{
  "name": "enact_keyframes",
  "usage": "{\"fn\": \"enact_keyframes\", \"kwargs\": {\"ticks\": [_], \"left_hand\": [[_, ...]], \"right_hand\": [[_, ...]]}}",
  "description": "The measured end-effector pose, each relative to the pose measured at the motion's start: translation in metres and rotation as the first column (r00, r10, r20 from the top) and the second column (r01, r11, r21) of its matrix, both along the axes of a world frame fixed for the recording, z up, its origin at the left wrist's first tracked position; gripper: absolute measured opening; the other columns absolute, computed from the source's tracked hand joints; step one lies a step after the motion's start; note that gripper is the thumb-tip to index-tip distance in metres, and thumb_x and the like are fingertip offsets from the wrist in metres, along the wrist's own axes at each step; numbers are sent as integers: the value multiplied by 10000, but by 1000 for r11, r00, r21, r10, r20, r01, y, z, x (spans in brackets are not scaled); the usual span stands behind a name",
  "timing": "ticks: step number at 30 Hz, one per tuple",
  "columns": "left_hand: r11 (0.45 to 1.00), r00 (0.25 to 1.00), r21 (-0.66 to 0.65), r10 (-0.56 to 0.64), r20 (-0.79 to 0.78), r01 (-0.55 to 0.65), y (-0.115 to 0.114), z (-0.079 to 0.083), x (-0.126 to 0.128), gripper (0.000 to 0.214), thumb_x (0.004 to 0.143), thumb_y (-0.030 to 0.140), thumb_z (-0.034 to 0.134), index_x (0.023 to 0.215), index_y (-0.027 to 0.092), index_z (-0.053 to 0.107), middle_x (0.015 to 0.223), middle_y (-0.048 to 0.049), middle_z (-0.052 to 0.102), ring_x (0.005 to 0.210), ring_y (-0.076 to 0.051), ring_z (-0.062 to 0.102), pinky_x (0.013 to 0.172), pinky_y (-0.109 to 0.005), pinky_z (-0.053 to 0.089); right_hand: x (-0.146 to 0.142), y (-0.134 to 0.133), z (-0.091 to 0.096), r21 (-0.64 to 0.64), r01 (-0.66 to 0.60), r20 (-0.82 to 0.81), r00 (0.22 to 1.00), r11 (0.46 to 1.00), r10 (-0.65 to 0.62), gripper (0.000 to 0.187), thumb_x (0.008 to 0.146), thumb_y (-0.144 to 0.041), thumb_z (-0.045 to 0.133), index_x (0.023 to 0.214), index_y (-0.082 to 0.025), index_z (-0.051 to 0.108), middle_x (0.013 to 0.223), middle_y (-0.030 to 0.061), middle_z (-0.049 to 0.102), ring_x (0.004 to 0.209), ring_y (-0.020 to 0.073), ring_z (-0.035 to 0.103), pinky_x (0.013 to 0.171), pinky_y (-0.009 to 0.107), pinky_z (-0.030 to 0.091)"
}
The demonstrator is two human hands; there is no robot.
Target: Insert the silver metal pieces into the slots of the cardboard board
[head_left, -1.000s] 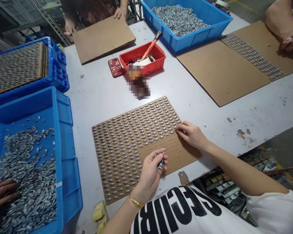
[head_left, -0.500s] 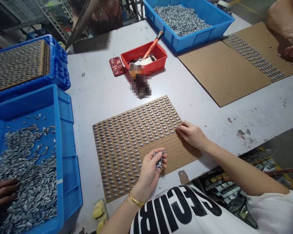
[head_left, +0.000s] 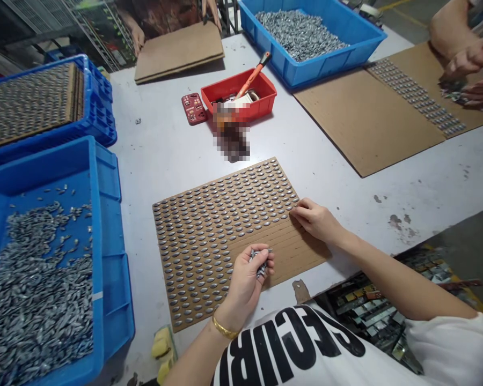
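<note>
At lower centre the left hand [head_left: 244, 285] was clamped on oval metal pieces [head_left: 260, 262] while the open right hand [head_left: 316, 221] rested on the cardboard sheet [head_left: 285, 247], its rows mostly filled, its lower right strip bare.

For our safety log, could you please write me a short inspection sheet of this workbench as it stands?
Surface: pale grey table, with dark stains near the right edge.
Job's things: cardboard sheet with rows of oval metal pieces; its near right part is bare. Blue crate of loose pieces at left.
Clutter: red box holding an orange-handled tool; red case beside it; pixelated object.
Hands: left hand closed on some pieces; right hand resting on the sheet by the last row.
Cables: nothing seen.
Surroundings: co-worker's hands at far right; heap of scraps below the table.
</note>
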State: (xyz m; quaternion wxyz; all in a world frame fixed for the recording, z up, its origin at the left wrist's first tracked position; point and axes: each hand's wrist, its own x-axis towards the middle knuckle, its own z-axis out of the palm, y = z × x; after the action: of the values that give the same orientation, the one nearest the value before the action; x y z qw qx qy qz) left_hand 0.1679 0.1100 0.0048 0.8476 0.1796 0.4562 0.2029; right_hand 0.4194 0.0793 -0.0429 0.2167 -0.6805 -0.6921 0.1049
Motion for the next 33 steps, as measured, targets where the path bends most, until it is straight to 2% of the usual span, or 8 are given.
{"fn": "enact_keyframes", "kwargs": {"ticks": [16,19,22,25,30,33], "left_hand": [[1000,1000,-19,22,-22,-22,-1,4,5,249,697,228,760,908,141,661,807,-50,637,665,-90,578,592,-190,487],[1000,1000,0,19,-17,-19,0,5,4,258,700,228,758,919,135,658,824,-56,644,673,-92,586,609,-196,499],[1000,1000,17,22,8,-22,0,3,3,248,699,230,762,898,142,643,813,-48,645,670,-88,586,610,-192,498],[999,1000,23,23,14,-23,1,1,6,240,691,236,770,856,147,622,796,-41,646,661,-87,586,603,-188,490],[999,1000,42,-4,9,4,2,4,16,243,684,238,774,848,145,620,717,-16,619,642,-84,573,598,-183,478],[998,1000,57,-24,-14,25,2,6,20,246,668,243,780,828,144,622,666,0,597,610,-84,558,575,-187,471]], "right_hand": [[-1,2,-3,29,-12,-46,999,1000,13,192,923,-205,457,904,-222,647,933,65,592,781,171,585,690,275,476],[0,3,3,24,-10,-89,996,1000,12,184,923,-221,461,954,-226,643,942,68,601,809,183,601,717,291,489],[-1,-1,15,23,37,-169,985,999,-32,196,924,-249,467,1032,-220,628,931,71,609,753,176,595,693,303,496],[-13,-10,28,15,85,-300,951,996,-77,190,915,-273,491,1034,-220,629,892,64,620,693,165,577,632,298,490],[-52,-25,46,-39,-67,-601,799,997,30,185,896,-270,550,1067,-241,614,995,64,633,847,174,605,651,277,505],[-66,-27,51,-33,-112,-650,757,993,64,142,900,-233,539,1009,-236,629,940,53,640,847,167,604,695,288,502]]}}
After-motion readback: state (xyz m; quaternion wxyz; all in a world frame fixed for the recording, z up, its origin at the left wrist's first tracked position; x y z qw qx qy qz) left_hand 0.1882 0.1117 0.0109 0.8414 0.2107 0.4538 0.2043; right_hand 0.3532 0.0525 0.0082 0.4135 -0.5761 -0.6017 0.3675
